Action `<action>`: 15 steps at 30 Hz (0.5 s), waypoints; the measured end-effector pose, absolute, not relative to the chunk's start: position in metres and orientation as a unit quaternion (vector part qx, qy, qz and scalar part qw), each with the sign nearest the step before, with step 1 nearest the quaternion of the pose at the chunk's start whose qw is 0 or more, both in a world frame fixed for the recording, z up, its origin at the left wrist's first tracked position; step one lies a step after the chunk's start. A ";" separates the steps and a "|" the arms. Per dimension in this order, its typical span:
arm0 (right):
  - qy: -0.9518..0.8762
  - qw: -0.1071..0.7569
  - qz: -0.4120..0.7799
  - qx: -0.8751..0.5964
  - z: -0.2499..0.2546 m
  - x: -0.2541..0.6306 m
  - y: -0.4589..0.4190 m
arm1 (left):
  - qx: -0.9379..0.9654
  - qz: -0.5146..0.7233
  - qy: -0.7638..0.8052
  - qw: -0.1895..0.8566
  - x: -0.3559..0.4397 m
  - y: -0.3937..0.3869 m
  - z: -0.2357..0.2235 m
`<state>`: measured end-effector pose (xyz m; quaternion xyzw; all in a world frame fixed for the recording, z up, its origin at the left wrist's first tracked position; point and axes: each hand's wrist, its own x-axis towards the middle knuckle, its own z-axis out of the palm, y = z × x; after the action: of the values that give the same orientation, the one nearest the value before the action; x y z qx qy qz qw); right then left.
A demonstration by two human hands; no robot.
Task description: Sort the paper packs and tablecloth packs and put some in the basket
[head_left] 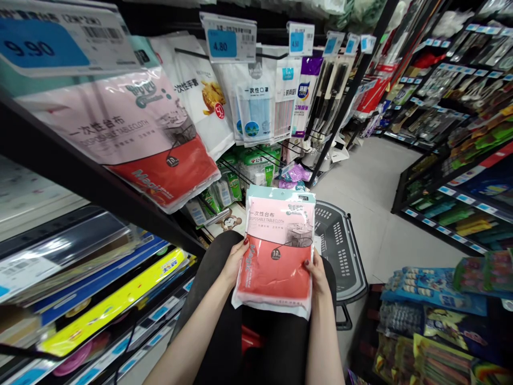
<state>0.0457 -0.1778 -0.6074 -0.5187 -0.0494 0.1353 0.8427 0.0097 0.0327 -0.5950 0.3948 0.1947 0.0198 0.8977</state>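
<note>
A pack of disposable tablecloths, red below and pink above with a pale green top strip, is held up over my lap, its printed front facing me. My left hand grips its left edge, thumb on the front and the other fingers mostly behind. On the right edge, my right hand holds it the same way. A larger-looking pack of the same print hangs on the rack at upper left, under a price tag reading 9.90.
A grey shopping basket stands on the floor just right of my knees. Glove packs and mask packs hang ahead on metal hooks. Snack bags lie at lower right. A grey-floored aisle runs between shelves.
</note>
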 end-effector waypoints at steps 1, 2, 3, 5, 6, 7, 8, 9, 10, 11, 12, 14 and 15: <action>-0.059 0.836 0.133 -0.530 -0.605 0.046 -0.177 | 0.405 0.025 0.189 0.894 0.010 0.032 -0.595; -0.064 0.828 0.131 -0.542 -0.603 0.046 -0.177 | 0.418 0.031 0.184 0.889 0.010 0.032 -0.595; -0.065 0.820 0.126 -0.554 -0.601 0.046 -0.176 | 0.431 0.038 0.181 0.883 0.009 0.032 -0.595; -0.061 0.812 0.122 -0.567 -0.597 0.046 -0.174 | 0.452 0.051 0.181 0.872 0.009 0.031 -0.595; -0.057 0.813 0.119 -0.568 -0.596 0.046 -0.173 | 0.459 0.057 0.182 0.868 0.008 0.031 -0.595; -0.051 0.815 0.114 -0.566 -0.596 0.046 -0.172 | 0.462 0.062 0.181 0.866 0.009 0.031 -0.595; -0.044 0.818 0.105 -0.564 -0.597 0.046 -0.172 | 0.460 0.068 0.179 0.867 0.009 0.031 -0.596; -0.033 0.823 0.091 -0.560 -0.598 0.046 -0.172 | 0.457 0.075 0.179 0.868 0.010 0.031 -0.597; -0.017 0.829 0.074 -0.555 -0.600 0.047 -0.172 | 0.453 0.087 0.182 0.868 0.011 0.031 -0.598; 0.001 0.835 0.054 -0.548 -0.602 0.048 -0.174 | 0.452 0.100 0.187 0.867 0.012 0.032 -0.599; 0.020 0.840 0.032 -0.541 -0.604 0.049 -0.176 | 0.452 0.115 0.195 0.863 0.014 0.032 -0.600; 0.059 0.849 -0.017 -0.524 -0.607 0.052 -0.182 | 0.451 0.136 0.211 0.857 0.016 0.033 -0.600; 0.076 0.852 -0.051 -0.516 -0.608 0.054 -0.187 | 0.447 0.138 0.215 0.857 0.016 0.034 -0.600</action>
<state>0.0543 -0.1870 -0.6082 -0.5160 0.0756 -0.0508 0.8518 0.0161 0.0340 -0.5996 0.4472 0.2150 0.1384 0.8571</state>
